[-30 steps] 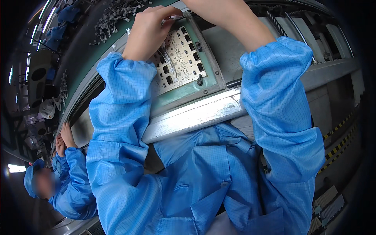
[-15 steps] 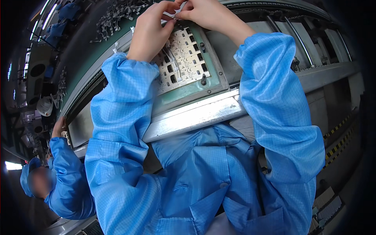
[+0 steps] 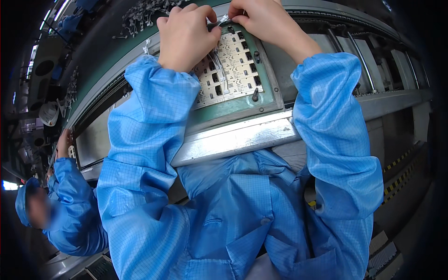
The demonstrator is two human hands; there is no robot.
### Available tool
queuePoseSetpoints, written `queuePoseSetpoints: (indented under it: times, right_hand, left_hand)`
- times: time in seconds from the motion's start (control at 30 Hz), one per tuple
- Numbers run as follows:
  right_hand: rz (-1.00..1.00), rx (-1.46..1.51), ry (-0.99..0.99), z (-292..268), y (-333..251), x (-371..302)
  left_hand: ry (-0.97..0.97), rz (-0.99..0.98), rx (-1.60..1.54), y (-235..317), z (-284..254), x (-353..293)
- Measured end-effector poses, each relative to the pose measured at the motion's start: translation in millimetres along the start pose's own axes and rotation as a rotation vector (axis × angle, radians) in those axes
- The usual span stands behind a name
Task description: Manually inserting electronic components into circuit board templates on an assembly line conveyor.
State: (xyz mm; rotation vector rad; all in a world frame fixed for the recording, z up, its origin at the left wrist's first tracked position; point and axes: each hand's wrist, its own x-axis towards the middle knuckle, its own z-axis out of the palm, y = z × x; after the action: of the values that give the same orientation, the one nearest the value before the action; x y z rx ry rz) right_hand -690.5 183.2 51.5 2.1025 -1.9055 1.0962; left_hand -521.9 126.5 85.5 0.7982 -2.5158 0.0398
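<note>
At the top of the view, my left hand (image 3: pixel 189 36) is closed, its thumb and fingers curled round a white wire lead (image 3: pixel 223 20). My right hand (image 3: pixel 267 19) pinches at the other end of that lead; its exact fingertip contact is partly hidden. Both hands are over the far part of a panel of cream circuit boards (image 3: pixel 240 75) with black components. More white wires (image 3: pixel 219 70) lie across the panel beside my left wrist. The panel sits in a green fixture (image 3: pixel 219 112) with black clamps (image 3: pixel 255 94) along its right side.
A metal rail (image 3: pixel 238 140) runs between my body and the fixture. Several white cabled connectors (image 3: pixel 144 16) lie on the green surface beyond. Rods and a spring (image 3: pixel 361 60) stand at right. A co-worker in blue (image 3: pixel 74 210) reaches to the line at left.
My hands have moved slightly apart, the right one rightward, with the white lead showing between them. The whole view has shifted a little. The co-worker's arm at left has moved slightly.
</note>
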Motion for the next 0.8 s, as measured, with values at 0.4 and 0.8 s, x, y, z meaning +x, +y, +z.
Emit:
queuePoseSetpoints:
  times: [0.4, 0.8]
  right_hand:
    - [-0.009, -0.120, -0.100, -3.3, -4.5, -2.7]
    - [-0.054, -0.062, -0.114, -2.4, -0.8, -0.5]
  left_hand:
    - [-0.026, 0.026, 0.291, -20.4, 31.0, -5.9]
    - [-0.077, 0.008, 0.345, -16.3, 37.7, -7.3]
